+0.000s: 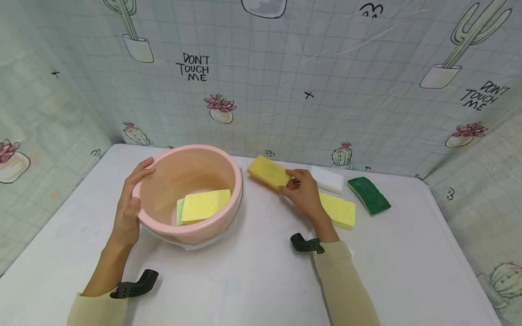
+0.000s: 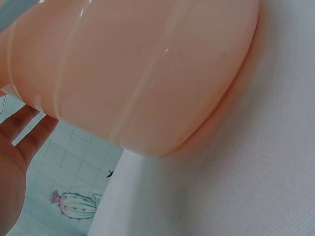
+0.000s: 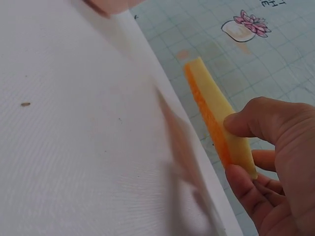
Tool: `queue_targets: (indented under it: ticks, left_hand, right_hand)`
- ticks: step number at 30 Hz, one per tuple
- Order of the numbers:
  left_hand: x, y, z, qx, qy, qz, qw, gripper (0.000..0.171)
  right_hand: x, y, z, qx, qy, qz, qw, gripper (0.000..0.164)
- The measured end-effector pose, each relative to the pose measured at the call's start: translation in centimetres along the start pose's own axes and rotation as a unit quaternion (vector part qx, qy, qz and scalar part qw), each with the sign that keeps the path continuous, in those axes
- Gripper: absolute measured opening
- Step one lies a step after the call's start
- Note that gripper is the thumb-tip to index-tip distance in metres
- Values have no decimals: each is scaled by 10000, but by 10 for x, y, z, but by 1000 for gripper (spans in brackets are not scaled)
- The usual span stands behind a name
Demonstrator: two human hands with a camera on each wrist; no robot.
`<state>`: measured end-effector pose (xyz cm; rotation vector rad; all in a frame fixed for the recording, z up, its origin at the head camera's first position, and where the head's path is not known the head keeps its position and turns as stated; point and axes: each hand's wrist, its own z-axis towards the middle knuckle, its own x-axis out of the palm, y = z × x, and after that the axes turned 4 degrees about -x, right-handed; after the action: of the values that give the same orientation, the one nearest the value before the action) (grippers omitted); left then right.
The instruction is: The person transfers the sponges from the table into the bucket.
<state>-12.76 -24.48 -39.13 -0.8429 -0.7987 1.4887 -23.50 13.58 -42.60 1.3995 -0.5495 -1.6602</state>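
Observation:
My left hand (image 1: 128,213) holds the side of a round pink basin (image 1: 163,226), with fingertips over its rim. In the left wrist view, fingers (image 2: 37,135) lie against the outer wall of the basin (image 2: 133,64). Inside the basin, a light yellow sponge (image 1: 205,204) overlaps a green one (image 1: 179,212). My right hand (image 1: 303,194) pinches one end of a two-toned yellow sponge (image 1: 267,171) between thumb and fingers. Seen from the right wrist, this sponge (image 3: 216,115) is tilted and raised above the table, with an orange layer along one side.
Beyond and beside the right hand lie a white sponge (image 1: 328,179), a light yellow sponge (image 1: 344,213) and a dark green scouring sponge (image 1: 369,195). The white table (image 1: 253,280) meets a cactus-print cloth (image 1: 261,113) at its back edge.

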Motion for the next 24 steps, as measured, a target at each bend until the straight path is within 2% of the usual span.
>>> queue_targets:
  ticks: [16, 24]
  left_hand:
    - [0, -1, -1, -85, -49, 51, 9999, 58]
    - [0, -2, -1, -254, -115, 145, 9995, 59]
  right_hand:
    - [-25, 25, -2, -367, -73, 62, 9993, 54]
    - [-39, 46, -2, -814, -92, -25, 9966, 51]
